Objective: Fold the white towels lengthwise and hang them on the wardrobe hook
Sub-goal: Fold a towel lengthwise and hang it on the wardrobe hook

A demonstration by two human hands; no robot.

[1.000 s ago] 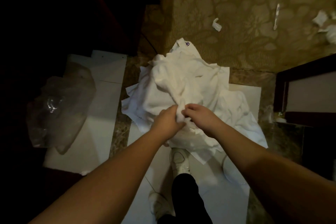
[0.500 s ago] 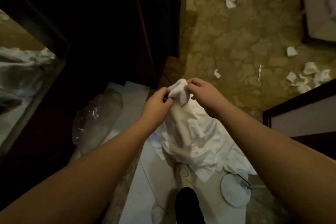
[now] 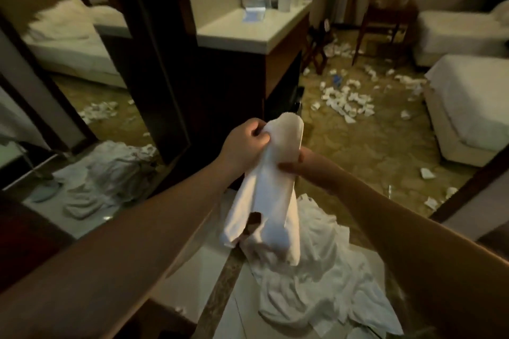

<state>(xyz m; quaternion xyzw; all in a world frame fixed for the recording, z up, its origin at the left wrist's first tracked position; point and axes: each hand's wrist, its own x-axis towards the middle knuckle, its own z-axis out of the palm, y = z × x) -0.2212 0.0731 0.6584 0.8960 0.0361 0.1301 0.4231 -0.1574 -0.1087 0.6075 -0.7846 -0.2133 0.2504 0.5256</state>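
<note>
A: What is seen in the head view?

B: A white towel (image 3: 271,187) is held up at centre, draped over itself and hanging long. Its top is pinched by the left hand (image 3: 245,143) at 10 o'clock of the towel; its middle is gripped from 3 o'clock by the right hand (image 3: 308,165).

A: And below?

B: A heap of white towels (image 3: 316,292) is spread on the floor at 6 o'clock. Paper scraps (image 3: 347,99) are scattered on the carpet at 1 o'clock, beside a bed (image 3: 468,107).
</note>
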